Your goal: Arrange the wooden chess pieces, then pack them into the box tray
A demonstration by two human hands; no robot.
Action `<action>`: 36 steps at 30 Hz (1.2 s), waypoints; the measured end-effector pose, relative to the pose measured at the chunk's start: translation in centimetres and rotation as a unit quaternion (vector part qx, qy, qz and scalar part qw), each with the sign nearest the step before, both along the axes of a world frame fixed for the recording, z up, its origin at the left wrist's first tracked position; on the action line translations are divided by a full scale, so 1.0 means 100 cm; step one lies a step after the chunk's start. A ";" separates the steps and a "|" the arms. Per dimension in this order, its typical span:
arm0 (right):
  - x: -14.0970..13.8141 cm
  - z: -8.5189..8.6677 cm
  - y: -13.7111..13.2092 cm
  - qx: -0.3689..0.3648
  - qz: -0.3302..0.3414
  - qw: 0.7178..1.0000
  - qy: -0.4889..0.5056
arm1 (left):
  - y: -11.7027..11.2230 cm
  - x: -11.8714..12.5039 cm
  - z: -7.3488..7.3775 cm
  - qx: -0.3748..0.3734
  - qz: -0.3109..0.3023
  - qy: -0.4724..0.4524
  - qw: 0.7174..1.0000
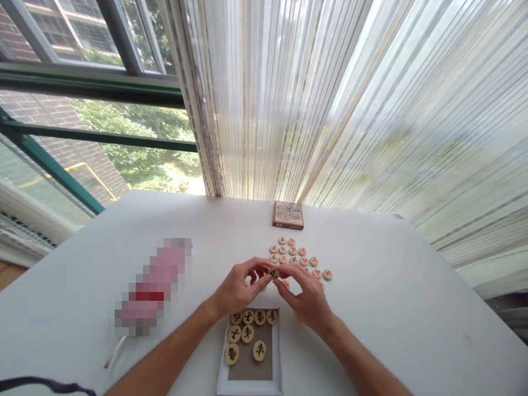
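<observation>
Round wooden chess disc pinched between both hands above the white desk [371, 308].

The small pale wooden disc with a black character [274, 272] is clamped at its rim by left hand [238, 289] and right hand [305, 297] fingertips, over the shallow white box tray [223, 363]. It is judged light, rigid, smooth; edge grip is advised.
</observation>
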State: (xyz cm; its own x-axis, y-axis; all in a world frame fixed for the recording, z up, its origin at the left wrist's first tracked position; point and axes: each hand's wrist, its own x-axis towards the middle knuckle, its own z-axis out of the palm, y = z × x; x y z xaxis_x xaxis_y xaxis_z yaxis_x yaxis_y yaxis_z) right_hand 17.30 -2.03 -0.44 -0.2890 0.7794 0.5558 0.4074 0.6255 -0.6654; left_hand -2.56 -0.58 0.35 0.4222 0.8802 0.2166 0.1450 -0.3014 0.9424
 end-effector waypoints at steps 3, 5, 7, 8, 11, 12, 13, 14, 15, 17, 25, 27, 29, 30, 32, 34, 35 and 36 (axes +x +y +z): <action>0.000 0.001 0.000 -0.008 0.005 1.000 0.005 | 0.000 0.000 0.000 0.004 -0.007 -0.002 1.000; 0.001 0.001 0.000 -0.005 0.011 1.000 0.008 | 0.000 -0.001 -0.001 0.006 -0.009 -0.001 1.000; 0.002 0.002 -0.001 -0.001 0.016 1.000 0.009 | 0.000 -0.002 -0.001 0.006 -0.009 0.000 1.000; 0.002 0.002 -0.001 0.000 0.017 1.000 0.009 | 0.000 -0.002 -0.001 0.005 -0.010 0.001 1.000; 0.001 0.004 -0.003 -0.001 0.014 1.000 0.008 | 0.000 -0.002 0.000 0.003 -0.010 -0.002 1.000; 0.001 0.004 -0.003 -0.004 0.011 1.000 0.010 | 0.000 -0.002 0.000 0.003 -0.009 -0.003 1.000; 0.000 0.004 -0.003 -0.008 0.007 1.000 0.014 | 0.000 -0.002 0.000 0.004 -0.008 -0.003 1.000; -0.001 0.005 -0.004 -0.014 0.003 1.000 0.021 | 0.000 -0.001 0.000 0.006 -0.007 -0.005 1.000; -0.002 0.005 -0.004 -0.021 -0.001 0.999 0.030 | 0.000 -0.001 0.001 0.009 -0.005 -0.006 1.000; -0.004 0.005 -0.004 -0.037 -0.008 0.998 0.050 | -0.001 0.000 0.001 0.016 -0.004 -0.007 1.000; -0.006 0.004 -0.004 -0.062 -0.013 0.995 0.081 | -0.003 0.001 0.000 0.037 0.008 -0.002 0.999; -0.006 0.003 -0.003 -0.066 -0.014 0.994 0.086 | -0.003 0.002 -0.001 0.040 0.010 0.002 0.999; -0.006 0.002 -0.003 -0.070 -0.015 0.993 0.089 | -0.004 0.003 -0.001 0.046 0.015 0.008 0.999; -0.006 0.001 -0.003 -0.071 -0.015 0.993 0.091 | -0.004 0.003 -0.001 0.050 0.018 0.010 0.999; -0.006 0.000 -0.003 -0.074 -0.014 0.993 0.092 | -0.004 0.003 -0.001 0.055 0.021 0.012 0.998; -0.006 0.000 -0.003 -0.076 -0.014 0.993 0.093 | -0.004 0.003 -0.001 0.056 0.021 0.014 0.998; -0.006 0.001 -0.003 -0.077 -0.015 0.992 0.094 | -0.004 0.003 -0.001 0.056 0.021 0.016 0.998; -0.006 0.001 -0.003 -0.078 -0.015 0.992 0.096 | -0.004 0.003 -0.001 0.057 0.021 0.019 0.998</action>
